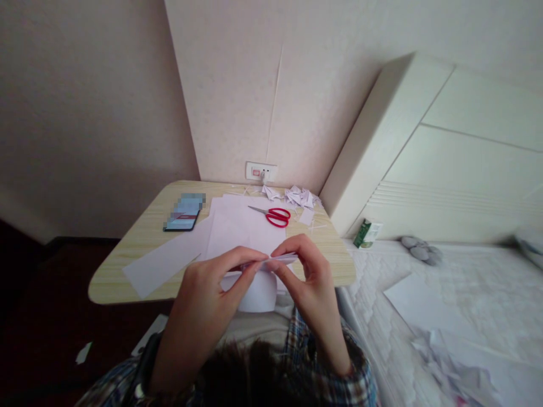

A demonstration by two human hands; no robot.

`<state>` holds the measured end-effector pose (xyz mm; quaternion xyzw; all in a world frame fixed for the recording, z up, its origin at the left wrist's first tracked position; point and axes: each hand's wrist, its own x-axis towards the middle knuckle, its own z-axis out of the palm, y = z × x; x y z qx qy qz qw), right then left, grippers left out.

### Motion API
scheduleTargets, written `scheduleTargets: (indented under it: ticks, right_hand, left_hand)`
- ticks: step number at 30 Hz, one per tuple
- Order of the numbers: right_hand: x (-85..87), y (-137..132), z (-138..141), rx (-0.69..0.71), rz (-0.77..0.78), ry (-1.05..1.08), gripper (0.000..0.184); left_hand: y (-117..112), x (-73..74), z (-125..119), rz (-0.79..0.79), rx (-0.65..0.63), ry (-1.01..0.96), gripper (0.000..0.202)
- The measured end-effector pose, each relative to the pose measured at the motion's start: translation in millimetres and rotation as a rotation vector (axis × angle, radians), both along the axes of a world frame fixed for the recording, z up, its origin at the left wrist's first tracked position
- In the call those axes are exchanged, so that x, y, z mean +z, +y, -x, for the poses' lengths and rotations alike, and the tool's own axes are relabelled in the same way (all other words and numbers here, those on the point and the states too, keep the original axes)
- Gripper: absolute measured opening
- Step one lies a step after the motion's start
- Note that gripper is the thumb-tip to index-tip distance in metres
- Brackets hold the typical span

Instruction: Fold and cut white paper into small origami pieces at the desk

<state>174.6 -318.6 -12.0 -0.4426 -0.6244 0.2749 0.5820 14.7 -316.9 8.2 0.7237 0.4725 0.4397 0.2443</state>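
Note:
Between my hands is a folded piece of white paper [259,293], held above the table's near edge. A flap of it hangs down below my fingers. My left hand [216,288] pinches the fold from the left, thumb and forefinger closed on it. From the right, my right hand [309,271] grips the same fold, its fingertips nearly touching those of the left. Beyond my hands, white sheets [237,220] are spread on the table, and scissors with red handles [275,216] lie on top of them.
A phone [183,215] and a paper strip [159,263] lie on the left of the wooden table [123,254]. Folded paper pieces [299,196] are heaped at its back right, below a wall socket [261,171]. On the bed at right are a green-white box [367,233] and papers [428,305].

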Motion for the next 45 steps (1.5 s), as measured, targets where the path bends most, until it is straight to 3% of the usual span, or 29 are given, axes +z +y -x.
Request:
scheduleTargets:
  ticks: [13,21,28,31,34,38,41,45]
  right_hand:
    - [1.9,-1.3,1.1,-0.040,-0.009,-0.029,0.010]
    - [4.2,-1.0,-9.3,0.002,0.003,-0.094,0.020]
    - [2.6,1.2,-12.6,0.005,0.082,-0.084,0.012]
    - [-1.1,1.5,-12.3,-0.029,0.094,0.041,0.004]
    - [-2.1,-0.8,-13.2,-0.036,0.011,0.086,0.007]
    - [2.5,-6.6,-18.7,0.108,-0.107,-0.071,0.008]
    - [7.5,-10.3,-23.8,0.235,-0.084,-0.210,0.023]
    - [9.9,-12.4,-23.5,0.242,-0.104,-0.298,0.041]
  left_hand:
    - [-0.5,-1.0,-1.4,0.041,-0.010,0.009,0.016]
    - [0.9,0.0,0.9,0.167,-0.045,-0.031,0.015]
    - [7.0,-2.5,4.0,0.316,-0.163,-0.006,0.016]
    - [10.5,-3.2,6.0,0.380,-0.156,-0.133,0.013]
    - [13.0,-1.5,7.3,0.474,-0.097,-0.352,0.009]
    - [12.1,1.6,8.4,0.555,-0.017,-0.566,0.022]
    - [10.7,1.8,8.6,0.556,0.027,-0.628,0.029]
    - [10.1,0.0,8.1,0.527,0.041,-0.608,0.028]
